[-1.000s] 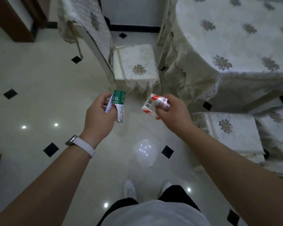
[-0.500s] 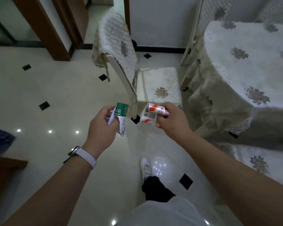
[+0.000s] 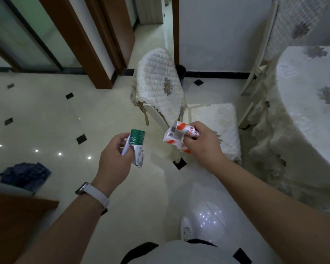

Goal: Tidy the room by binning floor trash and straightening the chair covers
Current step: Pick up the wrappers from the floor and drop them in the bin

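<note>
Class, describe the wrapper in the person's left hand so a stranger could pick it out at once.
Find the chair with the quilted cover mid-floor. In front of it, two hands hold crumpled wrappers. The left hand grips the green-topped wrapper; the right hand holds a red-and-white wrapper.

The left hand grips a green-and-white wrapper; the right hand pinches a red-and-white wrapper, above the tiled floor before a covered chair.

Left wrist: watch with white strap
Top: white
Trousers: black
Shoe: white
Forearms: bare
</note>
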Available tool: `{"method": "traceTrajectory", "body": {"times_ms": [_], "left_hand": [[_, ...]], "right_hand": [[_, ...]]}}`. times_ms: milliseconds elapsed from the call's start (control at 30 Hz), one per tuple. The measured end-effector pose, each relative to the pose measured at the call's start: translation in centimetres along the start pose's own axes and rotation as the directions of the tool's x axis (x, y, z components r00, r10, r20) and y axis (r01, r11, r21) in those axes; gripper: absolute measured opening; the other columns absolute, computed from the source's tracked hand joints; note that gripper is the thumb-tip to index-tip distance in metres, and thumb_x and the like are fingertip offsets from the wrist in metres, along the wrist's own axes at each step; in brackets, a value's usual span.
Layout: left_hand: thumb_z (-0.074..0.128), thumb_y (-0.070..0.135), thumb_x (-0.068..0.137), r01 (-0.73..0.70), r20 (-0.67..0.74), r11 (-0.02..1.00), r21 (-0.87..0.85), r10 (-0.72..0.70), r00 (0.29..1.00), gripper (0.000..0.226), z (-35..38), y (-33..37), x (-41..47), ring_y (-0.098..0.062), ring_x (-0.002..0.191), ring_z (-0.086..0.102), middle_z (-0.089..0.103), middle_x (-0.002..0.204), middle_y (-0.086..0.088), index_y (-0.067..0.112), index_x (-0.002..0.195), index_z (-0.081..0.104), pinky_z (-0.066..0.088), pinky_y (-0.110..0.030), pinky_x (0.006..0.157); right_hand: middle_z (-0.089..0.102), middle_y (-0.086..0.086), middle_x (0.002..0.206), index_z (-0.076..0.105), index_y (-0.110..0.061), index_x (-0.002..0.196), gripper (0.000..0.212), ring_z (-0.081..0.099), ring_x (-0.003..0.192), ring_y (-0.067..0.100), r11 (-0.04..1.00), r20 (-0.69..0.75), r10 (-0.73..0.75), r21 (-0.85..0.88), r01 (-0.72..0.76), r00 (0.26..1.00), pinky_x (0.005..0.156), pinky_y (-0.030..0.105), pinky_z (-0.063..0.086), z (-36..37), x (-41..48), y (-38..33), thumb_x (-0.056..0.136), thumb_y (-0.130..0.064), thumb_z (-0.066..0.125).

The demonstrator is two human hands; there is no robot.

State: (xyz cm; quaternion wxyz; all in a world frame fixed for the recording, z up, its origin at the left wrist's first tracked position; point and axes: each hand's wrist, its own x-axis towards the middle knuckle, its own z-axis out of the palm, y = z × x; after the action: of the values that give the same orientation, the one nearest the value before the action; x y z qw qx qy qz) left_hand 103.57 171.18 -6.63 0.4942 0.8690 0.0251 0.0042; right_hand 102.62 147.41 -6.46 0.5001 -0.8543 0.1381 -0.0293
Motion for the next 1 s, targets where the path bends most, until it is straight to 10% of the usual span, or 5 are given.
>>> {"method": "traceTrajectory", "body": {"times_ms": [300,833,1000], "left_hand": [[0.061,0.016,0.096,-0.006,-0.057,1.0,-0.015,0.005,0.998,0.026,-2.6,0.2,5.9,-0.003,0.076,0.062,0.063,0.093,0.014,0.034,0.114,0.057,0.044,-0.007,0.054],[0.062,0.018,0.094,-0.009,0.016,0.986,-0.165,0.012,1.0,0.026,-16.0,-10.1,27.0,0.003,0.074,0.062,0.065,0.091,0.015,0.038,0.11,0.058,0.047,-0.014,0.06],[0.063,0.019,0.094,-0.009,0.055,0.985,-0.171,0.019,0.998,0.025,-20.0,-12.4,33.4,-0.004,0.078,0.064,0.066,0.093,0.012,0.038,0.11,0.058,0.049,-0.018,0.061]], "right_hand": [[0.059,0.001,0.073,0.058,-0.016,0.085,0.01,0.05,0.062,0.014,0.999,0.047,-0.006,0.037,0.005,0.999,0.053,0.027,0.039,3.5,5.5,-3.7,0.083,-0.007,0.054],[0.064,0.005,0.078,0.06,-0.015,0.085,0.008,0.064,0.073,0.025,0.996,-0.006,0.06,-0.066,-0.061,0.998,0.058,0.038,0.055,21.8,18.6,-16.0,0.083,-0.009,0.055],[0.061,0.01,0.071,0.059,-0.009,0.08,0.012,0.057,0.051,0.002,0.997,-0.028,0.071,0.022,-0.07,0.997,0.043,0.016,0.043,26.8,22.5,-19.9,0.082,0.0,0.053]]}}
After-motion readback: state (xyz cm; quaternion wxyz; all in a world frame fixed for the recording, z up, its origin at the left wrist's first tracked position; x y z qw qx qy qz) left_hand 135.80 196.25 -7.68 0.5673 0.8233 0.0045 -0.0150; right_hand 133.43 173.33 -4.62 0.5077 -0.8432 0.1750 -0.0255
